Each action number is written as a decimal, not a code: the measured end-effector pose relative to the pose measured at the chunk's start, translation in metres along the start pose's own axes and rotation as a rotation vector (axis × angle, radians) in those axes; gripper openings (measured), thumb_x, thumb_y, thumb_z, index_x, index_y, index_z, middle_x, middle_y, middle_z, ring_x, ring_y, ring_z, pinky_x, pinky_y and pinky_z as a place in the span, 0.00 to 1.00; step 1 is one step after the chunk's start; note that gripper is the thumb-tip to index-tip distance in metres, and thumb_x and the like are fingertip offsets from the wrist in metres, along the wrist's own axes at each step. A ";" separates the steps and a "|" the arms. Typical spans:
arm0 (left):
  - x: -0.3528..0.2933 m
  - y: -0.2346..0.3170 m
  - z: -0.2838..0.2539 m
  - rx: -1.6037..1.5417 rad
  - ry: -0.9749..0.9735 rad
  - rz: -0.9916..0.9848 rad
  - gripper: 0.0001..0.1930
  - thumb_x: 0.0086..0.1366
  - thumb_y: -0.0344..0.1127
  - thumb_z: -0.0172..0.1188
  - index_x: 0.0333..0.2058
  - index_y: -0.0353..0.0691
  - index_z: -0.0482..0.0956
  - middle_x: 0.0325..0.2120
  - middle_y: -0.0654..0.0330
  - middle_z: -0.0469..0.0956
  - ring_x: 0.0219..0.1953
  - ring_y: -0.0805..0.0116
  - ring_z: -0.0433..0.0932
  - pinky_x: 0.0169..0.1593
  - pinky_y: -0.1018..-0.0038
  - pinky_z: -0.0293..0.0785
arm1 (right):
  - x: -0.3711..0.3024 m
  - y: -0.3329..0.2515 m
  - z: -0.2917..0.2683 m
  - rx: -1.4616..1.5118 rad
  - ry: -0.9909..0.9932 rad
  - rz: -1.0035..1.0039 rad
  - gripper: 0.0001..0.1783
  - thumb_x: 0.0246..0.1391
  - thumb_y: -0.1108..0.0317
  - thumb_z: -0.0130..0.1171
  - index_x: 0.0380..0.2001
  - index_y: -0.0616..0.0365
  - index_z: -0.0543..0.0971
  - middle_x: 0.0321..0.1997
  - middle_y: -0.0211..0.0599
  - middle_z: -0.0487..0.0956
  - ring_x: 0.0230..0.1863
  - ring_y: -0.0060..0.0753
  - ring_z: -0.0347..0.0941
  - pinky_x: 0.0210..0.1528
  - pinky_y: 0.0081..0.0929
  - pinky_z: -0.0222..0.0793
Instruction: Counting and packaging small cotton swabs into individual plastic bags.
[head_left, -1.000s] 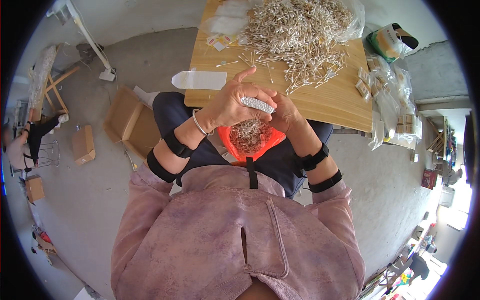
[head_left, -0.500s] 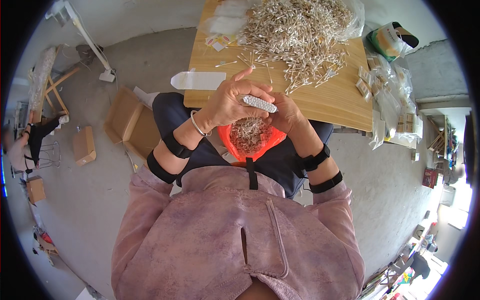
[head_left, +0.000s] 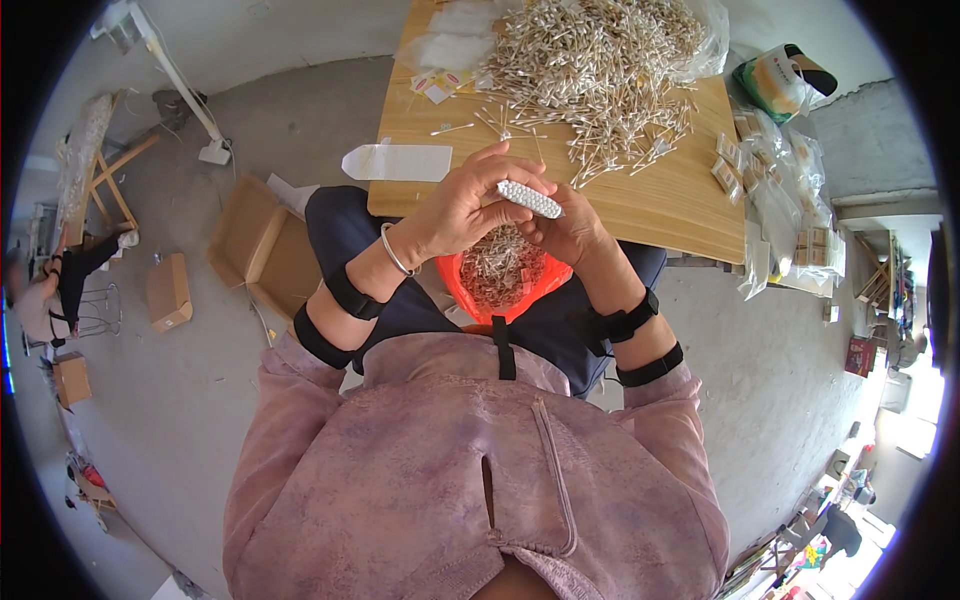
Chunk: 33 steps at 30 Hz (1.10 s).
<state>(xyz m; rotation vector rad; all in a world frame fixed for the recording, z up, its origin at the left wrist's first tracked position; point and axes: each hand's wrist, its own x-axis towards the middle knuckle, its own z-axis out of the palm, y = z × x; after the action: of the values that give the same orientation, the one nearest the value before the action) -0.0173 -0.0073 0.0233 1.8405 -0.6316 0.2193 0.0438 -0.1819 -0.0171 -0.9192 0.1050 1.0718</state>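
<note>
Between my two hands is a tight bundle of cotton swabs, its white tips facing up toward me. My left hand wraps it from the left, with fingers over its far side and the thumb along its near side. My right hand closes round its right end; the lower part of the bundle is hidden by the hands. Below them, an orange-red bag full of loose cotton swabs sits between my legs. A large heap of cotton swabs lies on the wooden table ahead.
A flat clear plastic bag lies at the table's left edge, with small printed cards beyond it. Packed small boxes and plastic bags stand at the right. An open cardboard box is on the floor at left. Another person sits far left.
The swab bundle has shifted slightly right and up and shows more of its tips. My left fingers have curled closer round it, the raised index finger coming down.
</note>
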 end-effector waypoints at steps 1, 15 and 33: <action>0.000 -0.001 -0.001 0.001 0.001 0.000 0.11 0.59 0.30 0.59 0.42 0.42 0.75 0.41 0.62 0.81 0.56 0.65 0.70 0.68 0.58 0.42 | -0.001 0.000 0.001 -0.007 0.019 0.010 0.15 0.62 0.58 0.43 0.37 0.56 0.74 0.24 0.28 0.76 0.20 0.20 0.71 0.16 0.14 0.63; 0.007 0.007 0.003 0.050 -0.019 -0.030 0.13 0.45 0.40 0.72 0.33 0.53 0.83 0.33 0.72 0.82 0.48 0.75 0.76 0.68 0.57 0.41 | -0.005 0.000 0.012 0.030 -0.101 -0.037 0.23 0.63 0.57 0.37 0.50 0.62 0.69 0.49 0.45 0.74 0.51 0.39 0.73 0.49 0.34 0.77; 0.005 0.002 -0.007 0.003 -0.043 -0.055 0.16 0.45 0.39 0.71 0.36 0.47 0.83 0.34 0.65 0.83 0.51 0.70 0.75 0.69 0.61 0.36 | -0.002 -0.003 0.004 0.020 -0.019 -0.016 0.11 0.58 0.68 0.46 0.35 0.65 0.76 0.27 0.38 0.77 0.20 0.24 0.70 0.16 0.18 0.60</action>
<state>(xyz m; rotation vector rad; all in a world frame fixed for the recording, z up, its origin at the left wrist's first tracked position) -0.0129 -0.0028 0.0292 1.8673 -0.6099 0.1449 0.0442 -0.1813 -0.0119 -0.8902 0.0920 1.0627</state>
